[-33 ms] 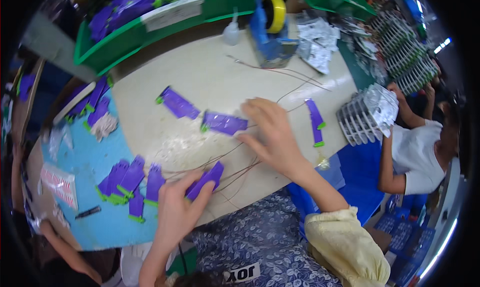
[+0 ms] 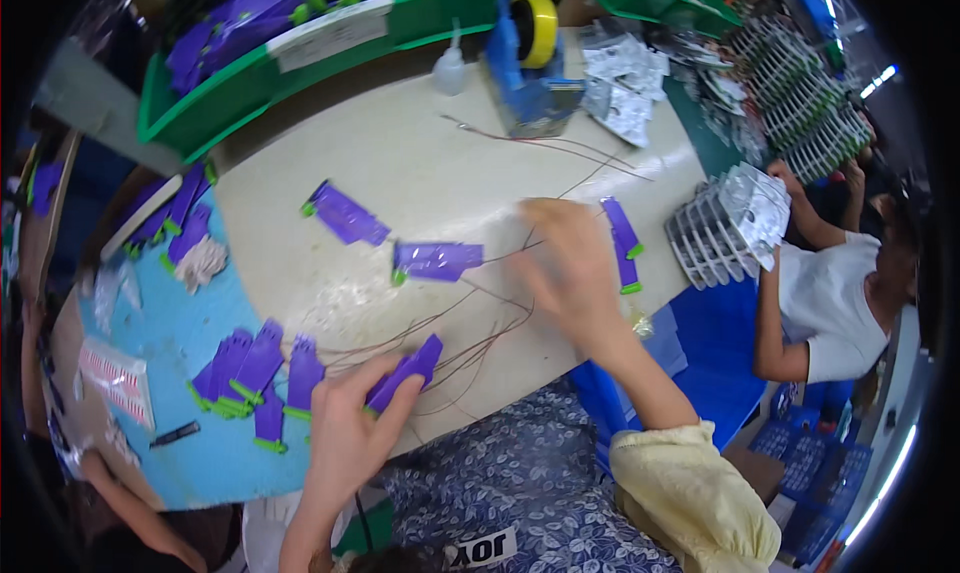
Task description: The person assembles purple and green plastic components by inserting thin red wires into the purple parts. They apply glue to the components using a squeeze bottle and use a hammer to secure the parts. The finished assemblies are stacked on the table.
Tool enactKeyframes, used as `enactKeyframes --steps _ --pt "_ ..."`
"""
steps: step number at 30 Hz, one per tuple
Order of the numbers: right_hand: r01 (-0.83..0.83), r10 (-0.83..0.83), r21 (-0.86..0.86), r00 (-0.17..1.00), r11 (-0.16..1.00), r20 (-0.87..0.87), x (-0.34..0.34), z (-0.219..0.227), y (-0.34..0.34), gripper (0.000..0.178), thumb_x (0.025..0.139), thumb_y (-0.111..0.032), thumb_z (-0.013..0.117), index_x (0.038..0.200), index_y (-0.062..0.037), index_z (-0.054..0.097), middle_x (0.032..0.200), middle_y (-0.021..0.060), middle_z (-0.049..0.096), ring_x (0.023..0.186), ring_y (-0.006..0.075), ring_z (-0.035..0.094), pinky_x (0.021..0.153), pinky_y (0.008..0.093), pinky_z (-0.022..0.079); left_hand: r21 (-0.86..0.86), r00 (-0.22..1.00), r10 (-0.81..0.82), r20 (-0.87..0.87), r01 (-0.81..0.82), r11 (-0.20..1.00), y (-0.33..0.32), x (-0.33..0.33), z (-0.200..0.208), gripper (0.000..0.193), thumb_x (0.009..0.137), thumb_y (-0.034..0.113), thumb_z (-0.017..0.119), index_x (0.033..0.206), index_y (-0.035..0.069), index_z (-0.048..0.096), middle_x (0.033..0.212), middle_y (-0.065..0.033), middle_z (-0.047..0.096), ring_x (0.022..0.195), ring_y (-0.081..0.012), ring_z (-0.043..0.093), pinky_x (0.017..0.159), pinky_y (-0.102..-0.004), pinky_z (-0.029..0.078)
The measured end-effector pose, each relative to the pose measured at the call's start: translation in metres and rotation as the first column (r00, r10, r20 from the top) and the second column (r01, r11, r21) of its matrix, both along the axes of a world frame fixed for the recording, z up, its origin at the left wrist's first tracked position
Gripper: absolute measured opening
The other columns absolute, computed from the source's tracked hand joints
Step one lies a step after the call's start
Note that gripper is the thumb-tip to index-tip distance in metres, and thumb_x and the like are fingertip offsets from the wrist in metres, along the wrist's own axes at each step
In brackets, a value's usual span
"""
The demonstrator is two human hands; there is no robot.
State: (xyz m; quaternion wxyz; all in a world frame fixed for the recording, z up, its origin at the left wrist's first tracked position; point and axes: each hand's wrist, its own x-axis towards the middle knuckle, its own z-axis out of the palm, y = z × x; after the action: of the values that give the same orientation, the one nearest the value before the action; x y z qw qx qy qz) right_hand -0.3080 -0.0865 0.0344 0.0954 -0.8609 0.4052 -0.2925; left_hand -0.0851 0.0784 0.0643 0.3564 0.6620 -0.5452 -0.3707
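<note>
Pinched purple part (image 2: 412, 371) in grip of left hand (image 2: 352, 418), near tabletop (image 2: 400, 153) edge beside thin wires (image 2: 480, 350) | Held right hand (image 2: 570, 273) near purple-green piece (image 2: 437, 261) | Could not tell right grip through blur

Layout, our tabletop (image 2: 360, 153) as clock, 12 at far edge.
We've got parts bin (image 2: 235, 98) at 11, bottle (image 2: 450, 75) 12, tape dispenser (image 2: 522, 91) 1, packets (image 2: 622, 85) 2, loose part (image 2: 622, 245) 3; held part (image 2: 408, 371) at 6 in our left hand (image 2: 350, 413); mat (image 2: 240, 473) at 8, part pile (image 2: 262, 353) on it.
</note>
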Motion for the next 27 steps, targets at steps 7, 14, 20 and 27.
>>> enactKeyframes --steps 7,14,20,27 --pt "0.452 -0.431 0.169 0.89 0.876 -0.147 -0.081 0.004 -0.037 0.019 0.081 -0.002 0.07 0.099 0.0041 0.067 0.09 0.0215 0.063 0.084 0.0392 0.062 0.077 0.0442 0.049 -0.005 0.885 -0.128 0.447 0.146 0.989 -0.062 -0.006 0.002 0.023 0.087 0.012 0.07 0.109 0.006 0.066 0.122 -0.0148 0.065 0.082 -0.035 0.069 0.072 -0.0403 0.055" --pt "-0.318 -0.348 0.753 0.738 0.576 0.578 0.015 0.058 0.024 0.016 0.091 0.002 0.066 0.104 0.0077 0.06 0.086 0.011 0.068 0.069 0.0177 0.071 0.057 0.0245 0.058 -0.122 0.893 -0.231 0.386 0.297 0.947 0.002 0.0 -0.002 0.023 0.086 0.015 0.07 0.107 0.007 0.063 0.098 -0.0101 0.067 0.069 -0.0279 0.068 0.057 -0.0392 0.052" --pt "-0.363 -0.317 0.852 0.814 0.376 0.487 0.058 -0.008 0.012 0.018 0.092 0.0 0.066 0.108 0.0073 0.066 0.083 0.0129 0.07 0.063 0.0172 0.071 0.056 0.0248 0.059 -0.166 0.834 -0.162 0.528 0.288 0.943 0.001 0.007 -0.012 0.021 0.084 0.011 0.069 0.102 0.004 0.061 0.108 -0.0106 0.068 0.062 -0.0239 0.067 0.055 -0.0354 0.052" --pt "-0.141 0.143 0.133 0.99 0.981 -0.005 0.065 -0.001 0.01 0.027 0.074 -0.007 0.08 0.098 0.0038 0.073 0.095 0.0079 0.065 0.089 0.0253 0.061 0.077 0.0376 0.05 0.053 0.82 -0.233 0.522 0.241 0.969 -0.023 0.005 -0.014 0.022 0.086 0.008 0.067 0.106 0.004 0.06 0.129 -0.0107 0.064 0.069 -0.0301 0.069 0.059 -0.0392 0.054"
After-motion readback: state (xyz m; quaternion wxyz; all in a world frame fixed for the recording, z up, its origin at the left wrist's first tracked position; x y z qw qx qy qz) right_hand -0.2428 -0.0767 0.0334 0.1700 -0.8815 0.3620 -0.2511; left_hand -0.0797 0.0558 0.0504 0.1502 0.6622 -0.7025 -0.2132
